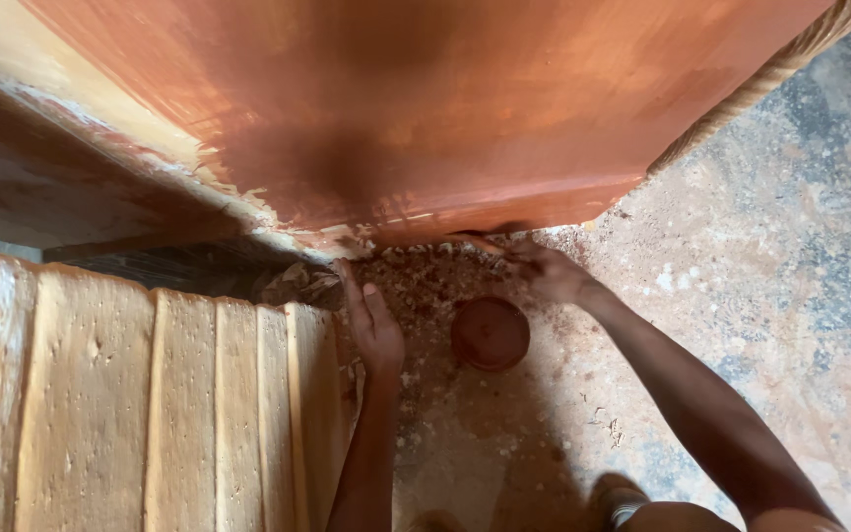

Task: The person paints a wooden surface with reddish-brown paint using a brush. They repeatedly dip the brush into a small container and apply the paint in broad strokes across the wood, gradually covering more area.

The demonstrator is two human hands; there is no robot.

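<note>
Reaching up to the lower edge of the red-stained panel (425,128), the right hand (544,271) pinched something unclear there, left hand (374,325) flat, spread, bowl (490,333) between them on the floor (760,296).

Large reddish-brown stained wooden panel (425,108): wet-looking, slightly glossy coat, streaky; bare pale wood at its left edge, ragged where the stain ends.
Twisted rope-pattern trim (770,74): tan, ribbed, matt.
Pale unfinished ribbed wooden board (130,404): dry, matt, dusted and pitted.
Small round reddish-brown bowl (490,333): stain-coated, dull sheen; material cannot be told.
Grey concrete floor (770,296): rough, mottled, smeared with reddish dust.
Heap of wood shavings (416,281): brown, coarse, crumbly.
</note>
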